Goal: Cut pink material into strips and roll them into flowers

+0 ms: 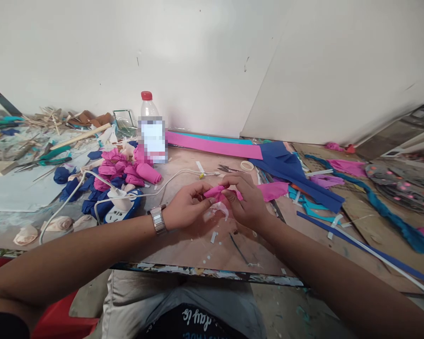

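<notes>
A strip of pink cloth [213, 191] is held up between the two hands, just above the tabletop [183, 252] and near its front edge. The cloth is a bright, even pink with a matte surface, and the part between the fingers is narrow and folded over on itself, with small creases and a paler, lit upper side. More pink cloth shows past the right hand [246, 201], where it spreads wider and flatter toward a loose end; the hand covers the middle, so I cannot tell for sure that it is one piece. The left hand [184, 205], with a metal watch [159, 220] on its wrist, pinches the near end between thumb and curled fingers. The right hand pinches the cloth the same way from the other side, thumb toward the left hand, its fingers bent over the top. To the left lies a pile of rolled pink and dark blue cloth pieces [115, 169], beside a blue and white power strip [125, 212]. Behind the hands, a long flat pink band [215, 146] runs across to a dark blue cloth [297, 174]
</notes>
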A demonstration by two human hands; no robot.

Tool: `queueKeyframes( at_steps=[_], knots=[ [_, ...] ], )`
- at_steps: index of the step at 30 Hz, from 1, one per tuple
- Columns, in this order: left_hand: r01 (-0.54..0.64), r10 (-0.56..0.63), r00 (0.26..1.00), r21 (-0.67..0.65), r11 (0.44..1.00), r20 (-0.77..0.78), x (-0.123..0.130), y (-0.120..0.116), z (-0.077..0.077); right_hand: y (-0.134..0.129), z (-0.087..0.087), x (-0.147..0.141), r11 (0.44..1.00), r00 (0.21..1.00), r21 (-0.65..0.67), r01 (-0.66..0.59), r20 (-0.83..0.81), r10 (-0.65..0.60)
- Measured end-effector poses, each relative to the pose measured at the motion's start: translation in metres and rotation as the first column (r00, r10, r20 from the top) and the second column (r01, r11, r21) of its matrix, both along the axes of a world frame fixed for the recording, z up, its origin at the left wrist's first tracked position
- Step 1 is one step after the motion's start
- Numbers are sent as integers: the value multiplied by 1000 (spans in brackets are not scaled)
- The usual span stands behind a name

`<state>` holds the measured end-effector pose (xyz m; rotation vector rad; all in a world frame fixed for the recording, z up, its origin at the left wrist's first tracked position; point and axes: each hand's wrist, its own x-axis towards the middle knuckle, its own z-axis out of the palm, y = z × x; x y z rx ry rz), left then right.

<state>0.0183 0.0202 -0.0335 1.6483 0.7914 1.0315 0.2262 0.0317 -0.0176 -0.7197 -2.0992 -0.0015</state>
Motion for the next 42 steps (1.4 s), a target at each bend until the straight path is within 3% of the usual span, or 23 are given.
queueKeyframes(
  at_steps=[8, 15, 22, 25, 36, 42],
  knots=[
    [-64, 63, 997, -31, 997, -41, -2, 2, -7, 1, 1, 3, 995, 995, -65, 71, -72, -75],
    [-117, 120, 993, 147, 982, -12, -2, -1, -3, 2, 0, 1, 998, 999, -38, 42, 36, -40],
    [-119, 135, 988, 181, 976, -80, -2, -3, -1, 4, 1, 3, 997, 996, -44, 67, 54, -65],
    [-150, 162, 986, 208, 967, -41, -4, -3, -2, 4, 2, 3, 999, 995, -26, 40, 95, -37],
    [-10, 3, 984, 37, 999, 177, -2, 0, -3, 4, 2, 4, 997, 996, 24, -68, 51, 67],
    [-92, 81, 974, 46, 995, 211, -2, 0, -1, 1, 2, 2, 1000, 999, 10, -29, 20, 29]
  ],
)
